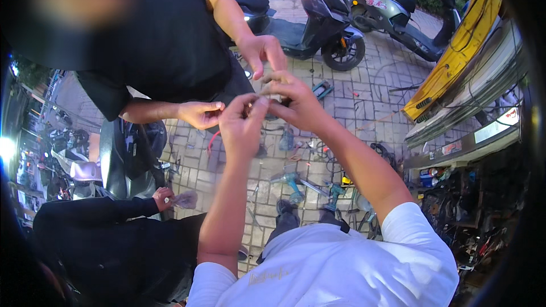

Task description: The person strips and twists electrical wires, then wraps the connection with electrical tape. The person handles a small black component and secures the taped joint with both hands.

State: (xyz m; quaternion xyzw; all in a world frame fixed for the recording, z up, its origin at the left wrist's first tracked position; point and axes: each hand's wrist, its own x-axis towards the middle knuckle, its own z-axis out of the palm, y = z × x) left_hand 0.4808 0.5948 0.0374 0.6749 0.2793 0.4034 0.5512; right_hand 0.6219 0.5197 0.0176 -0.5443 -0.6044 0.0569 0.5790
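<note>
My left hand (pixel 240 128) and my right hand (pixel 300 102) are raised in front of me, their fingertips meeting. The fingers of both are bent into a pinch. Whatever sits between them is small and hidden by the fingers, so I cannot make it out. Close around them are the two hands of a person in a black shirt: one hand (pixel 263 52) hovers just beyond my right fingers, thumb and fingers apart. The other hand (pixel 200 115) is beside my left hand, its fingertips pinched together. A red strip (pixel 212 143), possibly a wire, shows below that hand.
Teal power drills (pixel 293 186) and other tools lie on the paving (pixel 193 179) by my feet. A dark scooter (pixel 318 17) with a lit orange lamp stands ahead. A yellow metal post (pixel 449 45) rises at right. At lower left, someone in black holds a greyish bundle (pixel 185 199).
</note>
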